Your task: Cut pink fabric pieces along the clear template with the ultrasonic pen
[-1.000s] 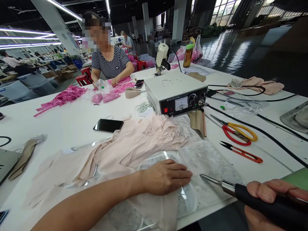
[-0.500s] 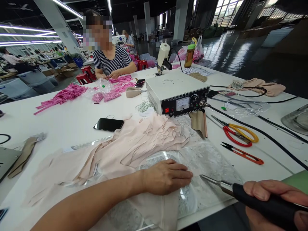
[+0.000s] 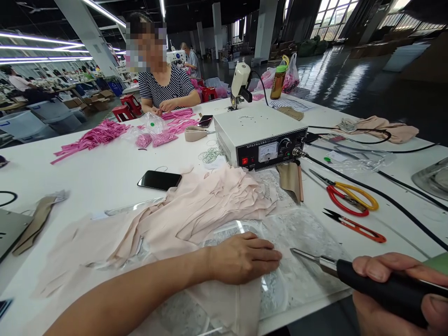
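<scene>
My left hand (image 3: 243, 258) lies flat, palm down, on pale pink fabric (image 3: 196, 210) over a clear plastic sheet (image 3: 301, 233) at the table's near edge. My right hand (image 3: 395, 289) grips the black handle of a pen-like tool (image 3: 353, 275) whose metal tip points left, just right of the left fingertips and above the plastic. A black cable runs from the tool's side of the table to a white control box (image 3: 261, 135) with a dial and knobs, behind the fabric pile.
Yellow-and-red scissors (image 3: 346, 196) and red thread snips (image 3: 353, 225) lie to the right. A black phone (image 3: 159, 180) lies left of the fabric. Across the white table (image 3: 105, 172) a person in a striped shirt (image 3: 164, 88) handles pink strips (image 3: 91, 140).
The view has shifted slightly. My right hand has slid a little back along the tool handle. My left hand stays flat on the fabric.
</scene>
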### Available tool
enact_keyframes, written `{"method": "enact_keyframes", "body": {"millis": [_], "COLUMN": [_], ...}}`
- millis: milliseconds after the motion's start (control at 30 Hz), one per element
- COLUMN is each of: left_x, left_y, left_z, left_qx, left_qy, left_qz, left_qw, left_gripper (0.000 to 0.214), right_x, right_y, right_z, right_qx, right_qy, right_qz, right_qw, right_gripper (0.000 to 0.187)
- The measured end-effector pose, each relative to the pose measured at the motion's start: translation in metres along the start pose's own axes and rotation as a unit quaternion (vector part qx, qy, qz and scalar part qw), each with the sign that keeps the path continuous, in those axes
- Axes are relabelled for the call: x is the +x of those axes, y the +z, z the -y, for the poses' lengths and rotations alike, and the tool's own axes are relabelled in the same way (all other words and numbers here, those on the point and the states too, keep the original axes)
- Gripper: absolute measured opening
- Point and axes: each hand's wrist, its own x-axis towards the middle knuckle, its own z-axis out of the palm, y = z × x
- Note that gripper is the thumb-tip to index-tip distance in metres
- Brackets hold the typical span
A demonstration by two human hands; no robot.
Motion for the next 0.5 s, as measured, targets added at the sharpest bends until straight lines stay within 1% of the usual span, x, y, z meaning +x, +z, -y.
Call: {"method": "enact_keyframes", "body": {"millis": [133, 200, 267, 433, 500], "left_x": [0.0002, -0.0001, -0.0008, -0.0022, -0.002], "left_y": [0.0005, 0.0009, 0.0014, 0.0025, 0.0025], "left_z": [0.0003, 0.0006, 0.0007, 0.0004, 0.0001], "left_qx": [0.0, 0.0, 0.001, 0.01, 0.013], "left_qy": [-0.003, -0.003, -0.002, 0.007, 0.006], "left_qz": [0.02, 0.025, 0.026, 0.009, 0.012], "left_qw": [1.0, 1.0, 1.0, 1.0, 1.0], "left_gripper": [0.031, 0.033, 0.034, 0.033, 0.032], "right_x": [0.0017, 0.0022, 0.003, 0.0042, 0.0028], "right_y": [0.0022, 0.0049, 0.0061, 0.0015, 0.0011], "right_z": [0.0013, 0.0049, 0.0072, 0.0032, 0.0021], "right_qx": [-0.007, -0.039, -0.049, 0.016, 0.04], "right_qy": [-0.004, -0.029, -0.045, -0.015, -0.003], "right_qz": [0.019, 0.027, 0.041, 0.042, 0.048], "right_qw": [1.0, 0.998, 0.997, 0.999, 0.998], "right_gripper": [0.015, 0.012, 0.01, 0.012, 0.014]}}
